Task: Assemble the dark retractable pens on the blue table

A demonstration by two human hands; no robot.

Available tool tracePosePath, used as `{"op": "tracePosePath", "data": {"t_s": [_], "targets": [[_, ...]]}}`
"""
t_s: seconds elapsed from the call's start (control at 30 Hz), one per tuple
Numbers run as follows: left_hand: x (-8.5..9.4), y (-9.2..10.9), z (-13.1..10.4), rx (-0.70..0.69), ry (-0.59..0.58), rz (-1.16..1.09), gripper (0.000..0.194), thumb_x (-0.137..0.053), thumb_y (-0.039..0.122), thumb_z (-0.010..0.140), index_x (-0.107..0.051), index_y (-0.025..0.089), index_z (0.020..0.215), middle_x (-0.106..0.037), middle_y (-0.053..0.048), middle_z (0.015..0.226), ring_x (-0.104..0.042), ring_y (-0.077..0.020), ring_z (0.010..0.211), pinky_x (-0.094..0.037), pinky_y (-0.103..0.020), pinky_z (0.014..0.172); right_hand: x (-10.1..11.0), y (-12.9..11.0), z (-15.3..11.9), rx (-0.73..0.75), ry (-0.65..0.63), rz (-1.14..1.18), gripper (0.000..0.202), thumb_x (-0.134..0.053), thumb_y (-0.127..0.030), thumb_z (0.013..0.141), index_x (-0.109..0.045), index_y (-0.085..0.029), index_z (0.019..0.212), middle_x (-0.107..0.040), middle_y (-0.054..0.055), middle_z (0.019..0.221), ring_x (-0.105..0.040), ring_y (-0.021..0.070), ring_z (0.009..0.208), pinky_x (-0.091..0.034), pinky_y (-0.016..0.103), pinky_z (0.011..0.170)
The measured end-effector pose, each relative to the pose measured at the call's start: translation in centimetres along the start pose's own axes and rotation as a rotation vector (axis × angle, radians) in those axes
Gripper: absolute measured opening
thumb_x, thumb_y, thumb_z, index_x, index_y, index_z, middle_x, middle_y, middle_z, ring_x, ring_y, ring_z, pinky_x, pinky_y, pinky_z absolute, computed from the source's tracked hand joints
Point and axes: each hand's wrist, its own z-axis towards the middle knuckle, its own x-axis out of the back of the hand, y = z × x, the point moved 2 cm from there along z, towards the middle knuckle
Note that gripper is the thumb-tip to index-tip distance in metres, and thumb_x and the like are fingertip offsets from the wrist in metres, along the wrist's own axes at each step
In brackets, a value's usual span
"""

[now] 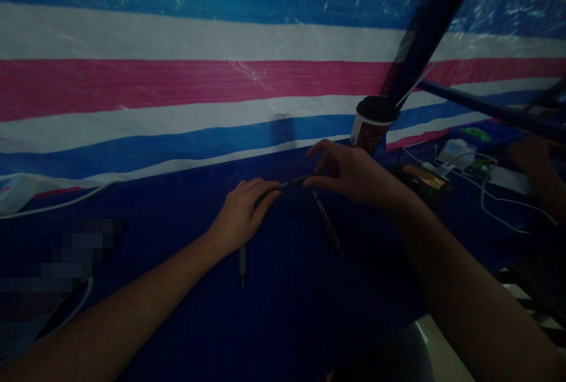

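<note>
Low over the blue tabletop, a dark pen [297, 181] spans the gap between my two hands. My left hand [242, 212] is closed, pinching the pen's left part between thumb and fingers. At the other end my right hand [351, 173] is closed on the pen's dark section, its upper fingers curled. A silver stretch shows between the hands; whether the pen is in one piece I cannot tell. Below my left hand lies a second pen [243, 265], tip toward me, its upper end hidden. A slim third pen [328, 224] lies slanted below my right hand.
A lidded paper cup [371, 125] stands behind my right hand, near a dark box-like object [420, 181]. White cables [484, 193] run across the right side, where another person's hand [533, 158] rests. A striped sheet [190, 84] hangs behind; a blue frame post [431, 28] slants at right.
</note>
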Motion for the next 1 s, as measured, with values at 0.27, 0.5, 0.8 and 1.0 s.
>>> {"op": "tracePosePath", "data": {"t_s": [0.27,0.5,0.8,1.0], "targets": [[-0.03,-0.08,-0.05,-0.016,0.001,0.017,0.031,-0.047,0.032,0.108,-0.074,0.018,0.114,-0.077,-0.006,0.096,-0.069,-0.0203,0.082,-0.049,-0.033,0.075,-0.13,-0.18,-0.08,0.012,-0.033,-0.075,0.031,-0.065,-0.047,0.097,-0.072,-0.017,0.091,-0.07,0.002,0.071,-0.06,0.0156,0.063,-0.036,0.028,0.062],[-0.03,-0.05,0.01,-0.044,0.017,0.024,0.033,-0.046,0.032,0.109,-0.074,0.015,0.114,-0.077,-0.007,0.097,-0.07,-0.0202,0.084,-0.049,-0.033,0.077,-0.13,-0.42,-0.36,-0.01,-0.039,-0.138,0.04,-0.058,-0.051,0.1,-0.07,-0.017,0.083,-0.066,0.001,0.066,-0.058,0.0152,0.061,-0.034,0.028,0.061],[0.21,0.48,-0.28,-0.216,0.14,0.196,0.028,-0.049,0.03,0.11,-0.073,0.015,0.111,-0.079,-0.006,0.09,-0.069,-0.0197,0.078,-0.042,-0.034,0.069,-0.68,-0.79,-0.21,-0.03,-0.176,-0.095,0.052,-0.043,-0.04,0.107,-0.053,-0.019,0.061,-0.052,-0.001,0.05,-0.048,0.011,0.05,-0.03,0.028,0.058],[0.22,0.62,-0.2,-0.236,0.149,0.295,0.023,-0.052,0.027,0.109,-0.071,0.014,0.113,-0.079,-0.006,0.09,-0.068,-0.021,0.079,-0.042,-0.036,0.071,-0.53,-0.15,-0.16,-0.042,-0.15,0.015,0.043,-0.055,-0.049,0.101,-0.063,-0.017,0.072,-0.059,-0.002,0.057,-0.05,0.0106,0.051,-0.031,0.027,0.057]]}}
